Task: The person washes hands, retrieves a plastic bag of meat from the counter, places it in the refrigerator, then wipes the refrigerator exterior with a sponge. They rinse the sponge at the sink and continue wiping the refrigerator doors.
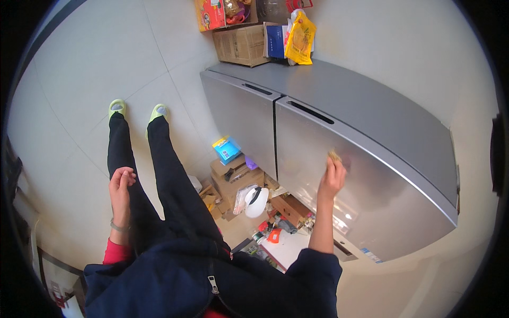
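Note:
My right hand [332,179] is raised in front of a silver refrigerator door [310,159]. Between its fingertips is a small yellowish-brown piece [335,155], blurred, perhaps a scrap of sponge or cloth. I cannot tell whether that piece touches the door. Two doors meet at a dark vertical gap, and each has a dark recessed grip [310,112] along its edge. My left hand [121,181] hangs beside my left thigh, its fingers loosely curled, and nothing shows in it.
Cardboard boxes [240,45] and a yellow bag [302,37] stand on or behind the refrigerator's grey end. Beside its doors lie a carton [238,185], a blue packet [226,150], a white visor [256,202] and a brown wooden box [286,210]. Pale tiles [75,95] cover the floor.

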Demonstrator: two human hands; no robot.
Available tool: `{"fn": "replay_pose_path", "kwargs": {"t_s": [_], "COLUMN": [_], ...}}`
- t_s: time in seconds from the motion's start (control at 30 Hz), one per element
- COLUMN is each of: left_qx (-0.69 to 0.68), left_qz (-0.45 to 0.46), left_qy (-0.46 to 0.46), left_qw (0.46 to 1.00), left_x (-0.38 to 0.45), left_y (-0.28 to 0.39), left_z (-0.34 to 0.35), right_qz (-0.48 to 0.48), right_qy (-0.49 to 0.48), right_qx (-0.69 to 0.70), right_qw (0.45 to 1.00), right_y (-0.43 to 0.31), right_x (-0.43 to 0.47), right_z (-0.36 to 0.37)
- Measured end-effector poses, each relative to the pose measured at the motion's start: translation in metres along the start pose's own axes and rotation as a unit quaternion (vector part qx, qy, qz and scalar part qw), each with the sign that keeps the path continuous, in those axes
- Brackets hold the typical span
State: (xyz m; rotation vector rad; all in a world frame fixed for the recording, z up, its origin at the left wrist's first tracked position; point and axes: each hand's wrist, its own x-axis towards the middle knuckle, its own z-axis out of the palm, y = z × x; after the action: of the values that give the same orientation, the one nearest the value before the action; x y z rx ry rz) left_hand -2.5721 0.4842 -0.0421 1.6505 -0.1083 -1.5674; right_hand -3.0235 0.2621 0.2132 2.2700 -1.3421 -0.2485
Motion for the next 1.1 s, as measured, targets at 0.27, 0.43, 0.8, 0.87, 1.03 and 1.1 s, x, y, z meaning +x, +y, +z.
{"fn": "replay_pose_path", "kwargs": {"t_s": [0.27,0.43,0.8,0.87,1.03,1.1], "left_qx": [-0.018,0.008,0.022,0.031,0.029,0.044], "left_qz": [-0.026,-0.024,-0.035,-0.035,-0.037,-0.047], "left_qy": [-0.019,0.014,-0.03,-0.017,-0.002,-0.009], "left_qw": [0.999,1.0,0.999,0.999,0.999,0.998], "left_x": [0.001,0.007,0.017,0.02,0.027,0.026], "left_y": [-0.004,-0.001,0.015,0.016,0.013,0.015], "left_z": [0.005,-0.007,0.004,0.001,-0.001,0.002], "right_qz": [-0.055,-0.038,-0.031,-0.034,0.004,0.018], "right_qy": [-0.051,-0.103,-0.124,-0.099,-0.107,-0.07], "right_qx": [0.023,0.034,0.018,0.031,0.019,0.014], "right_qw": [0.997,0.993,0.992,0.994,0.994,0.997], "right_y": [-0.024,-0.047,-0.04,-0.043,-0.022,-0.02], "right_x": [0.031,-0.001,0.019,0.007,-0.015,-0.001], "right_z": [0.078,0.081,0.099,0.088,0.037,0.045]}}
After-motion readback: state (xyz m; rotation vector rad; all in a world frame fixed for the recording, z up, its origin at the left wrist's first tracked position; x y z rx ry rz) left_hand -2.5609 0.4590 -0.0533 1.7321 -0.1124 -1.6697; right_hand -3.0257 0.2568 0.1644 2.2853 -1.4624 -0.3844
